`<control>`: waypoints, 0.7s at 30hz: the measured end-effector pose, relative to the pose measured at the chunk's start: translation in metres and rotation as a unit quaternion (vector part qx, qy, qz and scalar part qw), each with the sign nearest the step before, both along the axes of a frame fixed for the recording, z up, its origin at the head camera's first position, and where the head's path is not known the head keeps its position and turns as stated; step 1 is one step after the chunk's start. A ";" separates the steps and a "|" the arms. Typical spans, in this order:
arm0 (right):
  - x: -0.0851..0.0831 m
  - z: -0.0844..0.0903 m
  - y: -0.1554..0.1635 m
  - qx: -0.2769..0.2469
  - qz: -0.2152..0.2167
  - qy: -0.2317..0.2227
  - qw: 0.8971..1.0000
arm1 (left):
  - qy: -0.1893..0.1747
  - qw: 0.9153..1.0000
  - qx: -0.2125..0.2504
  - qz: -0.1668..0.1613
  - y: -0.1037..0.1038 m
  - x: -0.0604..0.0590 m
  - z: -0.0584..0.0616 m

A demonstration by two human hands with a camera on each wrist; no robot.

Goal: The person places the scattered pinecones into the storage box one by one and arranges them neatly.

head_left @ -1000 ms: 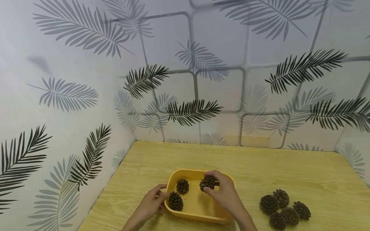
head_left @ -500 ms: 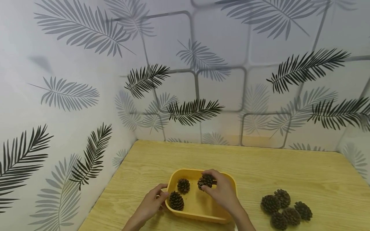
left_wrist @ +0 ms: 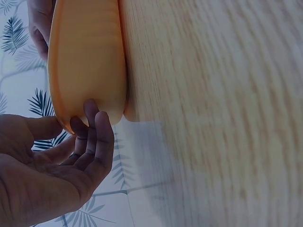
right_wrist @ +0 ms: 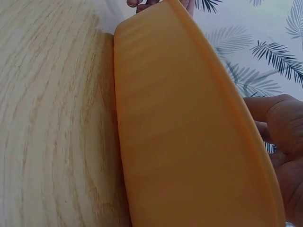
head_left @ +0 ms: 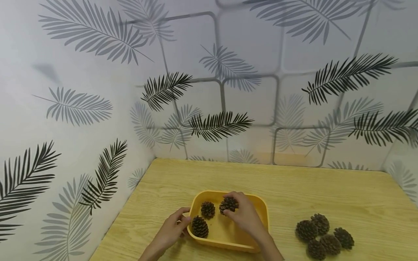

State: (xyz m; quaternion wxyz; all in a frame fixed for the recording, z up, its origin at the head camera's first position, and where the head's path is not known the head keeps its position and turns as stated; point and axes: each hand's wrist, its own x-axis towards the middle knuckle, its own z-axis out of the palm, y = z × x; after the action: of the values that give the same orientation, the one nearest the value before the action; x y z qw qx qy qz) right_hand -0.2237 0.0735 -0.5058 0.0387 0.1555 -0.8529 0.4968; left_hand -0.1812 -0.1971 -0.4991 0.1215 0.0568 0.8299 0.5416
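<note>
Right hand pinches a pine cone over the yellow tray.

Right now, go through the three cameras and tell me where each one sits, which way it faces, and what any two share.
Head: worn high, facing forward and down at the table; shows both hands, the left hand gripping the yellow tray, the right hand holding a pine cone.
Left wrist: low beside the tray's outer wall; shows the left hand's fingers on its corner.
Right wrist: low against the tray's other side; shows part of the right hand.
Shared: all three show the tray and table.
</note>
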 end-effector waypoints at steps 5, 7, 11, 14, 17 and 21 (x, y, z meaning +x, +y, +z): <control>-0.002 -0.004 -0.003 0.004 0.009 -0.004 1.000 | 0.003 1.000 -0.003 -0.004 -0.001 0.000 0.000; -0.002 -0.005 -0.004 0.004 0.010 -0.007 1.000 | 0.004 1.000 -0.003 -0.004 -0.002 0.000 0.000; -0.003 -0.008 -0.006 0.006 0.010 -0.003 1.000 | 0.005 1.000 -0.002 -0.001 -0.002 0.000 0.000; -0.004 -0.010 -0.008 0.010 0.007 0.006 1.000 | 0.005 1.000 -0.002 0.000 -0.001 0.000 0.000; -0.004 -0.012 -0.010 0.013 0.005 0.012 1.000 | 0.005 1.000 -0.002 0.002 -0.001 0.000 0.000; -0.004 -0.012 -0.011 0.010 0.008 0.011 1.000 | 0.005 1.000 0.000 0.003 -0.001 0.000 -0.001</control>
State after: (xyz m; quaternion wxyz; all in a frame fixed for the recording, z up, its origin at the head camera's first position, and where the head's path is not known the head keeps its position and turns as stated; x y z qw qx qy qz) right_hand -0.2273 0.0630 -0.5175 0.0429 0.1680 -0.8561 0.4868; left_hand -0.1810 -0.1982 -0.4999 0.1161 0.0569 0.8305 0.5418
